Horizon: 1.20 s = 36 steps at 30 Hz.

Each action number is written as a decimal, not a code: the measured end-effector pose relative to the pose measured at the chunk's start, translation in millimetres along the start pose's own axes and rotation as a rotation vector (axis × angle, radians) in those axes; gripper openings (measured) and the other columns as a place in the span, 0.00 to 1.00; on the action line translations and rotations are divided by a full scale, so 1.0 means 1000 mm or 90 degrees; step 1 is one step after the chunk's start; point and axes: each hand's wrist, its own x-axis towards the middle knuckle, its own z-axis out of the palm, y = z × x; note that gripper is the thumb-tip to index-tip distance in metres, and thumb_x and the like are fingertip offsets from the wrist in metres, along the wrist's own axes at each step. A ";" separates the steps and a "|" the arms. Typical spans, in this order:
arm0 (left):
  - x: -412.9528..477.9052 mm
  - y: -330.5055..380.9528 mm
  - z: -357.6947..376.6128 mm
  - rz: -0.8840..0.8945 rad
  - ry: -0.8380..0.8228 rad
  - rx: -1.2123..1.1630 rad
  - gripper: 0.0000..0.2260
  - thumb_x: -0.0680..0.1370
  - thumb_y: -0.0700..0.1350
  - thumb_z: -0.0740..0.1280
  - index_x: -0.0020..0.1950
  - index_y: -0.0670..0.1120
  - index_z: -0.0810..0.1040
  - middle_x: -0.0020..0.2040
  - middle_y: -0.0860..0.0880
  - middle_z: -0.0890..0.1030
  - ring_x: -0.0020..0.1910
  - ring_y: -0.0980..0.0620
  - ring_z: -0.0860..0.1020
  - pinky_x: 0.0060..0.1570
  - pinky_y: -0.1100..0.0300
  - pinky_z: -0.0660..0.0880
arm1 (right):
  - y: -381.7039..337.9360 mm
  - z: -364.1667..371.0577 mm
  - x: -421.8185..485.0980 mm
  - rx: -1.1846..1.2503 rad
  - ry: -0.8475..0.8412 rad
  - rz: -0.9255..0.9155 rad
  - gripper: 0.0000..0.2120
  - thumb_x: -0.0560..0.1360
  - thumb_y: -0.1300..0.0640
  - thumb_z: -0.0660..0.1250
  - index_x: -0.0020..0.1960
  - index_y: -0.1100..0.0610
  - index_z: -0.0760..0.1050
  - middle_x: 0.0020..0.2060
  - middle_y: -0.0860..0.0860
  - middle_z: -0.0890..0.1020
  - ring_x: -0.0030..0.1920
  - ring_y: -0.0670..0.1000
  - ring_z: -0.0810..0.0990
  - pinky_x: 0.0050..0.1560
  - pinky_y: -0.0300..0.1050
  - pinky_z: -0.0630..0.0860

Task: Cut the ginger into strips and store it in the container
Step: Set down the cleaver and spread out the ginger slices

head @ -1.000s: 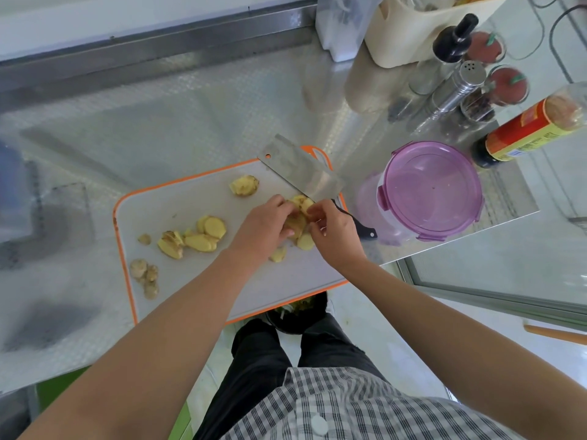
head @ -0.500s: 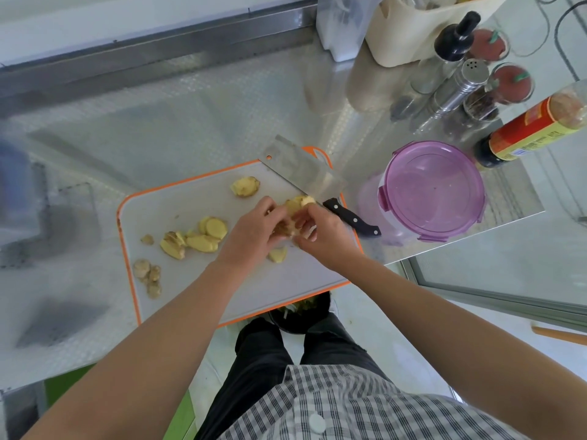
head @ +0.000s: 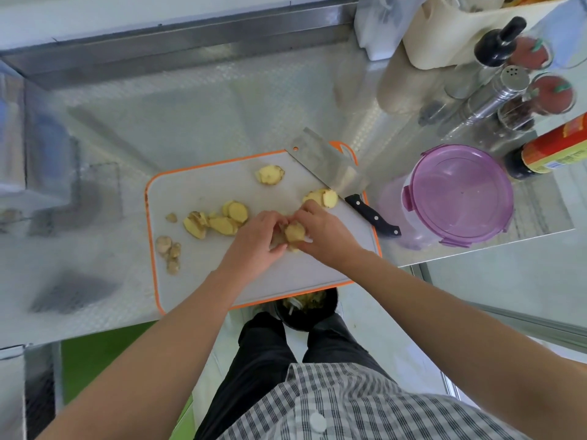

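On the white, orange-rimmed cutting board [head: 203,290], my left hand [head: 257,239] and my right hand [head: 324,236] meet around a small stack of ginger slices [head: 293,234], fingers curled on it from both sides. More ginger slices [head: 222,219] lie to the left. One piece [head: 270,174] sits at the back, and a few slices [head: 320,198] lie beside the cleaver [head: 330,173]. The cleaver rests flat on the board's right end, its black handle toward me. The purple-lidded container [head: 457,195] stands shut to the right of the board.
Small ginger offcuts [head: 168,252] lie near the board's left edge. A sauce bottle [head: 552,147], a shaker [head: 498,90] and spice jars [head: 552,93] crowd the back right by a cream tub [head: 460,36]. A dark bin [head: 305,308] sits under the counter's front edge.
Both hands have drawn the gathered ginger slices away from the cleaver toward the board's front. The cleaver's handle, earlier covered by my right hand, now shows.
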 end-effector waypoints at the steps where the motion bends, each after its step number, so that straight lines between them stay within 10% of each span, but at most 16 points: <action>1: -0.001 0.000 0.001 -0.011 0.004 -0.007 0.17 0.69 0.38 0.75 0.55 0.41 0.77 0.48 0.44 0.78 0.44 0.46 0.78 0.46 0.53 0.74 | 0.000 -0.001 0.000 0.003 0.004 0.011 0.18 0.69 0.56 0.74 0.57 0.59 0.75 0.53 0.55 0.72 0.43 0.58 0.77 0.42 0.54 0.75; 15: 0.052 0.003 -0.026 -0.057 0.151 0.140 0.18 0.69 0.35 0.69 0.58 0.41 0.75 0.53 0.41 0.73 0.52 0.41 0.72 0.50 0.52 0.70 | -0.008 -0.022 0.023 0.024 0.086 0.067 0.18 0.66 0.58 0.73 0.55 0.60 0.77 0.48 0.56 0.75 0.41 0.59 0.78 0.44 0.51 0.75; 36: 0.085 -0.014 -0.041 -0.045 0.026 0.292 0.15 0.71 0.43 0.71 0.55 0.41 0.75 0.53 0.41 0.74 0.53 0.42 0.73 0.43 0.53 0.70 | -0.014 -0.028 0.047 -0.178 -0.034 0.053 0.16 0.68 0.57 0.67 0.53 0.62 0.74 0.48 0.57 0.73 0.43 0.59 0.76 0.39 0.51 0.73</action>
